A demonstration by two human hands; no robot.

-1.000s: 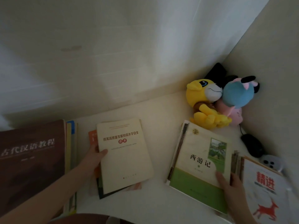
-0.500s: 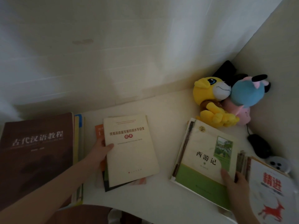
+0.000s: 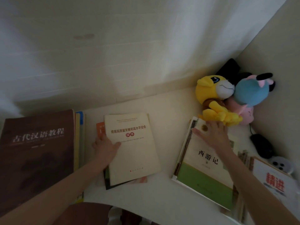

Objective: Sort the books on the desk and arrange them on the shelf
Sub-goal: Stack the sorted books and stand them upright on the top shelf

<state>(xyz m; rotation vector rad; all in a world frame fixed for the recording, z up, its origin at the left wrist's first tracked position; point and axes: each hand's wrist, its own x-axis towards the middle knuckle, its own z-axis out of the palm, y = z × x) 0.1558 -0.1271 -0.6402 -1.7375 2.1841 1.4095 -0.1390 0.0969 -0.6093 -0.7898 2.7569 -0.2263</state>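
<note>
Several piles of books lie on the white desk [image 3: 167, 114]. A cream book [image 3: 134, 153] tops the middle pile. My left hand [image 3: 104, 147] holds that pile at its left edge, thumb on the cream cover. A green and white book [image 3: 206, 169] tops the pile to the right. My right hand [image 3: 212, 135] lies flat on its upper part, fingers spread and straight. A big brown book [image 3: 37, 151] tops the left pile. A white book with red letters [image 3: 276, 184] sits at the far right.
A yellow plush toy [image 3: 212, 101] and a blue and pink plush toy [image 3: 250, 93] sit in the back right corner, just beyond the green book. A black mouse [image 3: 261, 146] and a small grey gadget [image 3: 280, 164] lie by the right wall.
My right hand left the green book's lower right edge and now lies flat on its upper part. My left hand stays on the middle pile.
</note>
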